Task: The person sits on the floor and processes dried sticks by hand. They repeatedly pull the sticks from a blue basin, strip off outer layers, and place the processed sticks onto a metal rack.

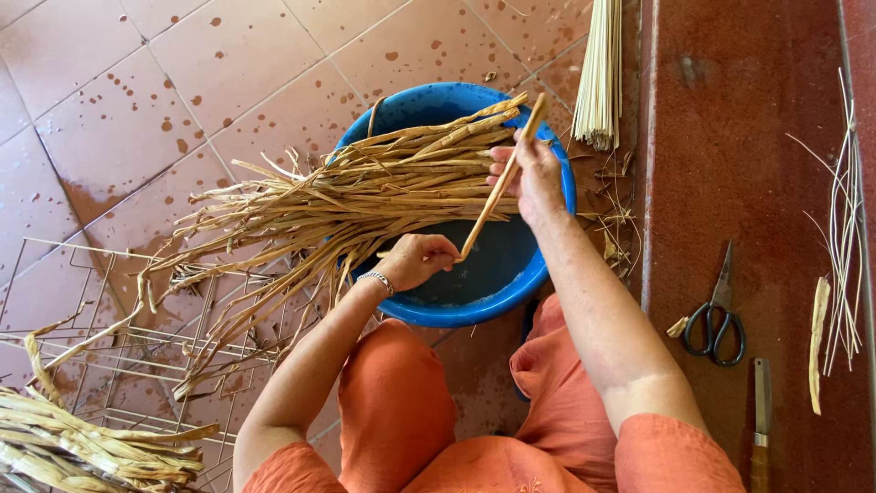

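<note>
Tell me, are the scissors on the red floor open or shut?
Shut. The scissors lie flat with both blades together in one narrow point and the two black handle loops side by side.

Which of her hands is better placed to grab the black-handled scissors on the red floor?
The right hand: the black-handled scissors lie on the person's right. The left hand holds the lower end of the tan reed strip over the blue plastic basin.

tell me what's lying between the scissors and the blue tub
In the head view, the person's right forearm crosses between the blue tub and the scissors; beyond it are bare red floor and a few fibre scraps.
</note>
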